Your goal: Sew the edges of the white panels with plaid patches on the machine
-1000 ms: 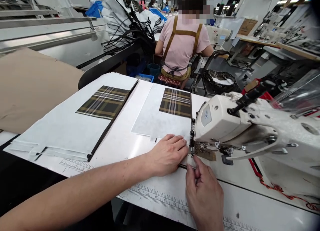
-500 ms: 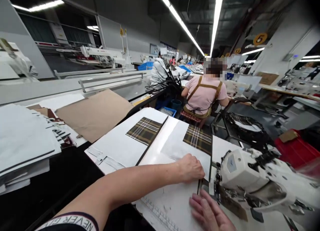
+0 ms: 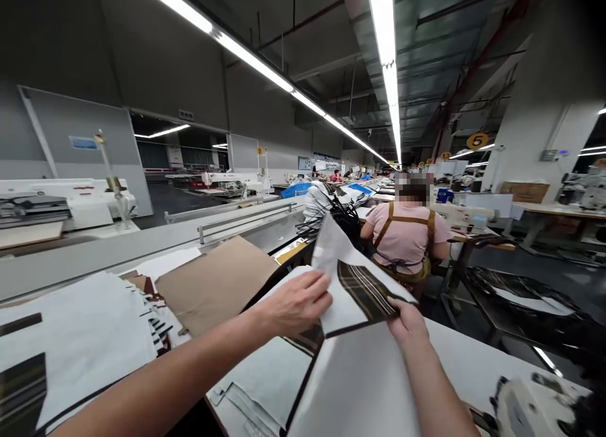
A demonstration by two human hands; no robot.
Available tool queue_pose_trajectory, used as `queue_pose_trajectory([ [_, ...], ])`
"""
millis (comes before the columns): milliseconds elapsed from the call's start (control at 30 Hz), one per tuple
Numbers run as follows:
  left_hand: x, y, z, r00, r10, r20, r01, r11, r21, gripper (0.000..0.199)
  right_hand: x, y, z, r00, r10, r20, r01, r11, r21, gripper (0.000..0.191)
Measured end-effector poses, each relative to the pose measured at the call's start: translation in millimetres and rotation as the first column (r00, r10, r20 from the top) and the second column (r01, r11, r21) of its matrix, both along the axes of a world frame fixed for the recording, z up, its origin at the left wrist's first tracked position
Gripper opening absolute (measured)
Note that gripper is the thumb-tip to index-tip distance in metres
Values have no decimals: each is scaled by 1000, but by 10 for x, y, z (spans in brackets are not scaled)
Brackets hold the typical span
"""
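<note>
A white fabric panel with a dark plaid patch and dark edging is raised off the table, its far corner sticking up. My right hand pinches its right side beside the plaid patch. My left hand has its fingers closed at the panel's left edge; what they hold, if anything, is hidden behind them. Under and left of it lies another white panel with dark edging, part of its plaid showing below my left hand.
Brown paper lies beyond my left forearm, and stacked white pieces are at left. A sewing machine stands at the lower right. Ahead, a person in a pink shirt sits facing away.
The panel has come up off the table. My right hand has moved forward and gripped its side, while my left hand has shifted left. The view has tilted upward.
</note>
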State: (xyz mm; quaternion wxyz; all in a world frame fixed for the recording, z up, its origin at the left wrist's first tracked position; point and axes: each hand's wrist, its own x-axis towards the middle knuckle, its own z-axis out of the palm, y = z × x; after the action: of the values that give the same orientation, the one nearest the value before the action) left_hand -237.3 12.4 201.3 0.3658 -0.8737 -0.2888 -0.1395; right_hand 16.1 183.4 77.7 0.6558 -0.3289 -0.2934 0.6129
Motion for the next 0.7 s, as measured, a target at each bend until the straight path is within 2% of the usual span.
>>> queue_pose_trajectory([
  [67, -312, -217, -63, 992, 98, 84, -105, 991, 79, 19, -264, 205, 102, 999, 34, 22, -34, 999, 20, 31],
  [100, -432, -338, -146, 980, 155, 124, -169, 980, 109, 23, -415, 287, 135, 998, 51, 46, -53, 998, 33, 31],
  [167, -591, -583, -441, 945, 266, 191, -296, 943, 151, 32, -736, 399, 142, 989, 77, 126, -85, 995, 56, 31],
  [233, -659, -792, -920, 901, 370, 226, -407, 902, 145, 41, -1036, 424, 54, 966, 70, 249, -88, 994, 62, 33],
  [333, -662, -953, -1841, 815, 513, 269, -547, 834, 66, 50, -1331, 303, -229, 880, -24, 475, -10, 998, 69, 37],
  [367, -647, -967, -2130, 789, 534, 303, -570, 820, 41, 44, -1374, 237, -338, 834, -63, 548, 21, 996, 83, 38],
  [433, -589, -979, -2557, 741, 584, 332, -607, 793, -41, 36, -1388, 93, -521, 731, -129, 670, 53, 990, 132, 40],
  [467, -549, -994, -2669, 719, 627, 299, -623, 773, -122, 33, -1369, 18, -584, 680, -152, 717, 52, 986, 159, 42],
  [500, -505, -1022, -2707, 704, 668, 243, -633, 744, -212, 32, -1343, -61, -626, 633, -169, 756, 42, 982, 184, 45],
  [567, -436, -1115, -2586, 687, 717, 121, -637, 674, -375, 28, -1287, -242, -667, 551, -176, 816, 6, 978, 207, 57],
  [633, -458, -1225, -2284, 684, 727, 65, -624, 628, -465, 25, -1240, -475, -705, 487, -149, 861, -47, 980, 196, 74],
  [700, -642, -1341, -1901, 639, 768, 35, -633, 552, -544, 23, -1170, -784, -787, 448, -81, 891, -156, 974, 167, 80],
])
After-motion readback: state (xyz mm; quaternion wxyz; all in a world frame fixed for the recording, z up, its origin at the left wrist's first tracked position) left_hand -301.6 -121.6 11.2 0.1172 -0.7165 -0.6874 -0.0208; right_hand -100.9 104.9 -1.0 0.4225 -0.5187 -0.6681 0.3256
